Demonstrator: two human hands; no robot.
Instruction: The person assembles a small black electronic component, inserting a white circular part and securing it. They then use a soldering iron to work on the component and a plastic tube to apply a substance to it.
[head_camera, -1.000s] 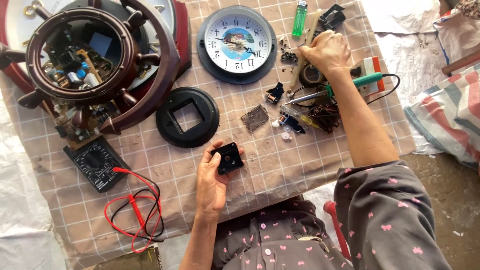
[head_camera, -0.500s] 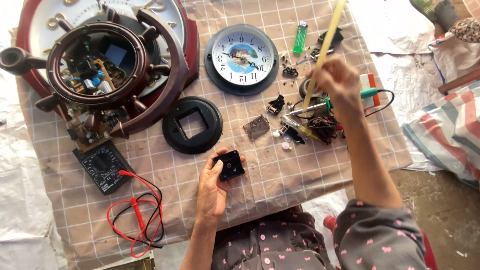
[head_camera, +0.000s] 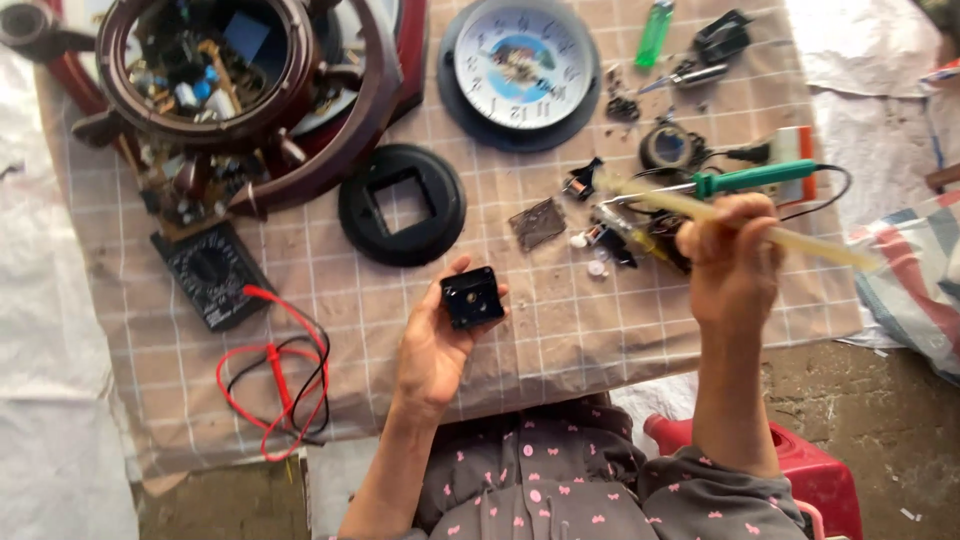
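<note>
The ship-wheel clock case (head_camera: 240, 90) sits open at the far left of the checked cloth (head_camera: 560, 330), the round clock face (head_camera: 518, 68) beside it and the black ring frame (head_camera: 402, 204) nearer me. My right hand (head_camera: 733, 262) is raised over the scattered parts, forearm upright, grip clamped on a pale yellow stick (head_camera: 800, 240) that slants across the green-handled soldering iron (head_camera: 745, 180). My left hand (head_camera: 435, 345) lies palm up, fingers curled and closed around the small black clock movement (head_camera: 472, 298), held just above the cloth's near edge.

Repair workshop — multimeter (head_camera: 207, 273), soldering iron (head_camera: 752, 179)
</note>
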